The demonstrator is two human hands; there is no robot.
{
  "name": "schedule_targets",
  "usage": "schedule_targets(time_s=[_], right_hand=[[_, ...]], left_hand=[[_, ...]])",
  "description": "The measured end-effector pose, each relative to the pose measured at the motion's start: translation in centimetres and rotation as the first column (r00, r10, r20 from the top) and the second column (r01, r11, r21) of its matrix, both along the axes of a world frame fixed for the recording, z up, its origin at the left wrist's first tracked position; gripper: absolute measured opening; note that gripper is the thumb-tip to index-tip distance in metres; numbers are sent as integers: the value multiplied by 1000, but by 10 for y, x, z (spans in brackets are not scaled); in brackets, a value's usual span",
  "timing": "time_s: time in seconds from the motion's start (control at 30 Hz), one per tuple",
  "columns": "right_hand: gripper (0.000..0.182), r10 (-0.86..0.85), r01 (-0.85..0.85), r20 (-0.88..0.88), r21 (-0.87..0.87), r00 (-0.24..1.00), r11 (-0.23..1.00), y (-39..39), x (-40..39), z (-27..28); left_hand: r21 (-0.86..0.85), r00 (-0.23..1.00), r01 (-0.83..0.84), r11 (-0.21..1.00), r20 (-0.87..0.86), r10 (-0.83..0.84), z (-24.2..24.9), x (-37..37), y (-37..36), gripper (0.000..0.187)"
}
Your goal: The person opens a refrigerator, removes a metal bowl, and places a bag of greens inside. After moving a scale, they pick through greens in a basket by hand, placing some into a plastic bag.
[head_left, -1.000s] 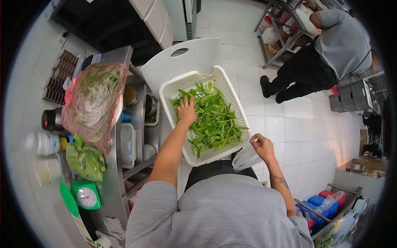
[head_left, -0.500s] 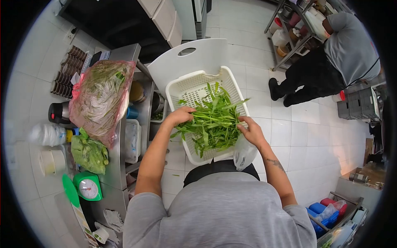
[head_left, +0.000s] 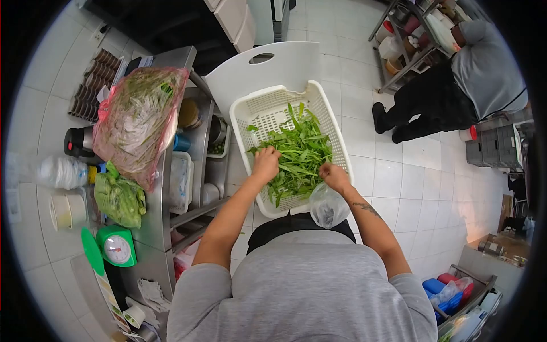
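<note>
A white perforated basket (head_left: 336,134) rests on a white plastic chair (head_left: 285,57) in front of me. Leafy green stalks (head_left: 296,154) lie heaped inside it. My left hand (head_left: 265,163) is on the left side of the heap, its fingers curled into the greens. At the heap's right edge, my right hand (head_left: 335,176) has its fingers closed; what they pinch is too small to make out. A clear plastic bag (head_left: 329,206) hangs just below my right hand, at the near rim of the basket.
On the steel counter (head_left: 154,239) at left are a pink bag of greens (head_left: 139,122), a bag of leafy vegetables (head_left: 119,196) and a green scale (head_left: 117,246). A person (head_left: 484,74) stands at upper right near a shelf rack (head_left: 419,54). Coloured bins (head_left: 450,293) sit lower right.
My left hand has moved right and nearer, onto the greens. My right hand has shifted slightly left and nearer, with its fingers more curled. The plastic bag looks puffed out.
</note>
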State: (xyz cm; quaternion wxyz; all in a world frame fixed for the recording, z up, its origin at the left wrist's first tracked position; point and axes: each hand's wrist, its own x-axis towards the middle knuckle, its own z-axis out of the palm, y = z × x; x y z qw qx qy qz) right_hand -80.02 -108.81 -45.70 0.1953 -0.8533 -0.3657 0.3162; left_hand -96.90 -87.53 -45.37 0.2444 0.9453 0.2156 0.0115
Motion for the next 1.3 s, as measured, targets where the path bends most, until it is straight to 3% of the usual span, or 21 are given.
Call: schedule_targets(time_s=[0.07,0.1,0.13,0.23,0.3,0.37,0.43,0.47,0.57,0.7,0.77,0.87,0.97,1.07,1.17,1.3], right_hand=[[27,142,-137,92,-57,986,989,0,-8,-1],[28,131,-123,130,-68,983,990,1,-13,-3],[29,120,-108,166,-80,979,991,1,-20,-6],[33,122,-105,169,-106,978,989,4,-26,-6],[32,84,-74,114,-90,990,993,8,-25,0],[29,-103,79,149,157,983,984,5,-27,14],[25,-316,255,110,376,942,891,8,-24,56],[26,-331,259,102,426,938,867,9,-22,72],[32,-108,268,-340,468,934,842,7,-4,89],[29,-77,446,-704,358,706,821,4,6,113],[24,11,310,-645,381,764,871,5,5,114],[18,35,240,-576,394,817,887,7,0,109],[16,-11,243,-494,407,869,880,7,-2,111],[16,-48,280,-494,409,868,868,3,-2,108],[16,-45,287,-515,400,856,870,3,-1,101],[15,-18,275,-546,393,837,877,5,-6,100]], left_hand=[[164,992,-111,980,84,98,-12,7,-14,26],[240,982,-168,956,131,140,-23,11,-16,26],[204,978,-120,972,-146,151,-33,16,-9,28],[57,968,-32,998,-245,45,-20,23,-2,24],[-24,978,-6,1000,-208,1,31,26,1,21],[-109,985,35,993,-166,-53,62,22,8,20],[-191,990,85,978,-96,-105,76,20,22,20],[-213,984,107,971,-117,-134,90,23,25,20],[-271,989,126,954,-44,-143,104,30,28,20],[-258,985,161,953,-11,-169,119,33,26,20],[-151,971,238,959,71,-230,124,29,21,23],[-237,970,213,948,167,-176,144,22,12,27],[-382,926,104,918,375,50,143,14,19,26],[-285,914,64,957,401,59,139,1,31,21],[15,888,104,994,449,-100,132,1,14,14],[175,890,182,967,389,-238,123,13,-20,10]])
